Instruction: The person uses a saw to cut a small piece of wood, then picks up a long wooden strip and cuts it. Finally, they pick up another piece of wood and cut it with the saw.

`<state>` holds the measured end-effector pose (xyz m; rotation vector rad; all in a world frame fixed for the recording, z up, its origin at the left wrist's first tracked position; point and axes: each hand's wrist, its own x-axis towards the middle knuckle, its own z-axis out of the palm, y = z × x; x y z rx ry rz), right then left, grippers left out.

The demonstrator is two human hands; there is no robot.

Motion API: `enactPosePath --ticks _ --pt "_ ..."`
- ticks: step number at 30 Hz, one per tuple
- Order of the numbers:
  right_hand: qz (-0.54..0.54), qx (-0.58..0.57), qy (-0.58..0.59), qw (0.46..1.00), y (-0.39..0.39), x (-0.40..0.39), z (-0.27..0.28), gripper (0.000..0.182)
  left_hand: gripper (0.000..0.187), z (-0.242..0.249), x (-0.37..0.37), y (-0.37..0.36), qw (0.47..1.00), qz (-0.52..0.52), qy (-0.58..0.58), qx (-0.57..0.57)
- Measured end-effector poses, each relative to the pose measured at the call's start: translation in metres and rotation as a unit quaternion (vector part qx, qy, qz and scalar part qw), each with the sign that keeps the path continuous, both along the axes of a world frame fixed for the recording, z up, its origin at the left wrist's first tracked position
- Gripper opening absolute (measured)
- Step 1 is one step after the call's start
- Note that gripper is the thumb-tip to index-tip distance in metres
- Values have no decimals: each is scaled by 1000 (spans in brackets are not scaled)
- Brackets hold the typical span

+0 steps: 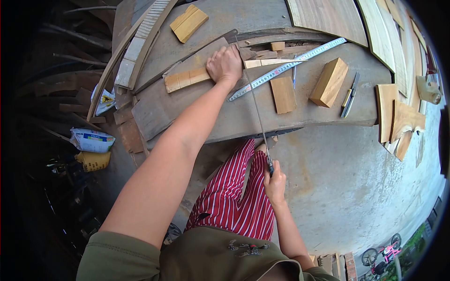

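My right hand is closed around the dark handle of a handsaw, held low in front of the bench edge. Its thin blade stretches up across the bench, seen nearly edge-on, and passes just right of my left hand. That hand presses down, fingers curled, on a pale wooden strip marked with cross lines. Past the blade a narrow pale piece tapers to the right; whether it joins the strip is hidden. A tape measure or ruler lies slantwise beside it, with a blue pen across it.
On the bench lie a flat wood piece, a thick block, a utility knife and another block. Boards stand at upper right. Bags sit on the floor at left.
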<state>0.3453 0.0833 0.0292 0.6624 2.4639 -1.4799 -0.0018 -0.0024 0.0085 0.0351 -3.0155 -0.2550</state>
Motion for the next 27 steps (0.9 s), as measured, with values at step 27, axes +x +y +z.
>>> enactPosePath --ticks 27 --pt "-26 9 30 999 -14 -138 -1 15 45 -3 -1 5 1000 10 -4 -12"
